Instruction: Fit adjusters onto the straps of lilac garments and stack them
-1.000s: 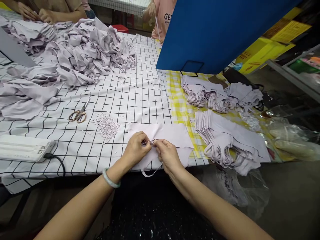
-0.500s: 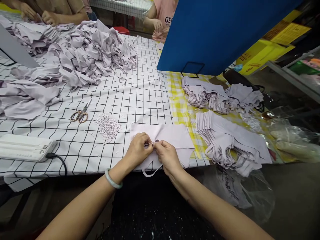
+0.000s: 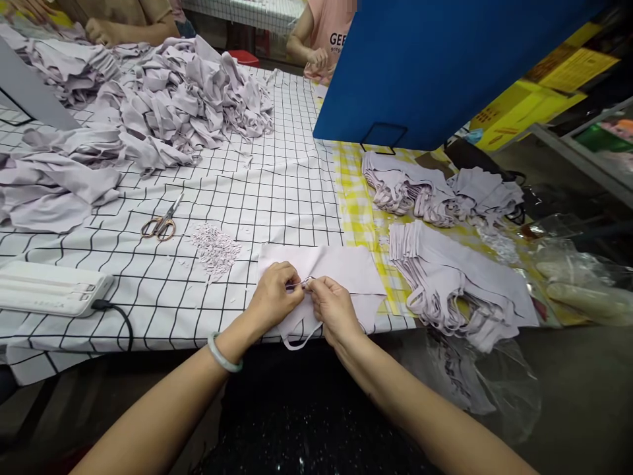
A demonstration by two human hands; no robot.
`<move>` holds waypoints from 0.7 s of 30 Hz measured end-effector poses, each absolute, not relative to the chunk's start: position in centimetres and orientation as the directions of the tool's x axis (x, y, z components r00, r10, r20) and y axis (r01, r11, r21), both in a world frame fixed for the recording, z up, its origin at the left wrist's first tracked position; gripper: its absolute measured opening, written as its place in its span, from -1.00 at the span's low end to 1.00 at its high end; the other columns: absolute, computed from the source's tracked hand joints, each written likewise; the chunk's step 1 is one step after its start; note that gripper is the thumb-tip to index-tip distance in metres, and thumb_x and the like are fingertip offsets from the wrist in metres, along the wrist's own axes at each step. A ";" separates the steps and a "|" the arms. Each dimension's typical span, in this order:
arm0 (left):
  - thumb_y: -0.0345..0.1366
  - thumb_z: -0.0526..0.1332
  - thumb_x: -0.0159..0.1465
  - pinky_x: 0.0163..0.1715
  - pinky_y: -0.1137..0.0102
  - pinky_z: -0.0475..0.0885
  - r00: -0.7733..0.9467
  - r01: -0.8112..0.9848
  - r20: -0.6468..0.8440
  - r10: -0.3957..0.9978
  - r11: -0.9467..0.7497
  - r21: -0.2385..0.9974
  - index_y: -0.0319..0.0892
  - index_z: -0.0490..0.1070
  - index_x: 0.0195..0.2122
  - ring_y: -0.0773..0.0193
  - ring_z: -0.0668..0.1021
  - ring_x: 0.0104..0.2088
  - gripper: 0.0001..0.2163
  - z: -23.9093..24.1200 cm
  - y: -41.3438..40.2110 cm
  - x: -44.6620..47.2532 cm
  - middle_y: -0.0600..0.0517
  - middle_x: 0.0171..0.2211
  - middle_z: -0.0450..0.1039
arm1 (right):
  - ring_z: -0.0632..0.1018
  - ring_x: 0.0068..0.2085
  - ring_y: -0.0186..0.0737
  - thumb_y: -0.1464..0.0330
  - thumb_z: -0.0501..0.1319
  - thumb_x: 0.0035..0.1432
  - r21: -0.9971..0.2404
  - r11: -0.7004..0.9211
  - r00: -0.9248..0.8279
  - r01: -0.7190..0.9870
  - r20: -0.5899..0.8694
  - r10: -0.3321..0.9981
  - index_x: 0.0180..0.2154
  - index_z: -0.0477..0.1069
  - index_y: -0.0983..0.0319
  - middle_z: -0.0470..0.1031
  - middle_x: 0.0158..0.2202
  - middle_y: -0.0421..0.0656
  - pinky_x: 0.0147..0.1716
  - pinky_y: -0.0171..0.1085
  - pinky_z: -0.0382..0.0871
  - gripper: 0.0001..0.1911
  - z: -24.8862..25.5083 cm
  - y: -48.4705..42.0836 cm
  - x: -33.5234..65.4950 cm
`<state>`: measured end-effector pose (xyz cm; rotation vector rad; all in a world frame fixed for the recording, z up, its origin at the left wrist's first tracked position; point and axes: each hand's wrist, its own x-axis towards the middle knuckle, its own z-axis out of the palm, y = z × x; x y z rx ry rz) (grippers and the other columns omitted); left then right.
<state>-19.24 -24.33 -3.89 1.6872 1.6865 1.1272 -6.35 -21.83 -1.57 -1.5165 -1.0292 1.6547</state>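
Observation:
A pale lilac garment [image 3: 341, 264] lies flat at the near edge of the checked table, one strap loop hanging over the edge. My left hand [image 3: 275, 295] and my right hand [image 3: 332, 305] rest on it side by side, both pinched shut on a thin strap of the garment [image 3: 299, 284] stretched between their fingertips. A pale green bangle [image 3: 223, 353] sits on my left wrist. Small fabric snippets [image 3: 214, 245] are heaped just left of the garment.
Scissors [image 3: 161, 223] lie left of the snippets. A white power bank [image 3: 49, 289] with a black cable sits far left. A big heap of lilac pieces [image 3: 178, 99] is behind, stacked ones [image 3: 445, 277] right. A blue board [image 3: 435, 66] stands behind. Other people work at the far side.
My hands stay pinched on the strap with only slight finger shifts. The view has drifted a little. A person in pink at the back has moved their hands.

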 end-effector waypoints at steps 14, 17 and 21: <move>-0.53 0.19 0.11 -0.28 0.31 0.34 -0.092 0.557 0.185 0.978 -0.104 0.824 -0.14 0.28 -0.53 0.24 0.43 -0.34 -0.83 -3.8 -24.3 -19.3 0.06 -0.43 0.43 | -0.03 -0.66 -0.52 0.26 0.30 -0.19 -0.813 -0.579 -0.103 -0.059 -0.572 0.814 -0.58 0.28 0.20 0.05 -0.73 -0.44 -0.67 -0.39 -0.26 -0.77 -1.2 -21.8 -6.6; -0.52 0.20 0.12 -0.28 0.31 0.35 -0.112 0.550 0.169 0.979 -0.081 0.831 -0.13 0.28 -0.54 0.23 0.44 -0.34 -0.82 -3.8 -24.3 -19.3 0.06 -0.44 0.44 | -0.02 -0.66 -0.51 0.27 0.29 -0.19 -0.819 -0.572 -0.111 -0.044 -0.565 0.817 -0.58 0.27 0.20 0.06 -0.73 -0.43 -0.67 -0.38 -0.25 -0.78 -1.2 -21.8 -6.5; -0.52 0.22 0.12 -0.28 0.31 0.35 -0.112 0.539 0.161 0.981 -0.076 0.839 -0.14 0.27 -0.54 0.23 0.44 -0.33 -0.81 -3.7 -24.4 -19.4 0.06 -0.43 0.44 | -0.01 -0.65 -0.50 0.24 0.28 -0.17 -0.863 -0.506 -0.120 0.005 -0.503 0.856 -0.59 0.25 0.19 0.07 -0.72 -0.42 -0.67 -0.37 -0.23 -0.77 -1.4 -21.8 -6.4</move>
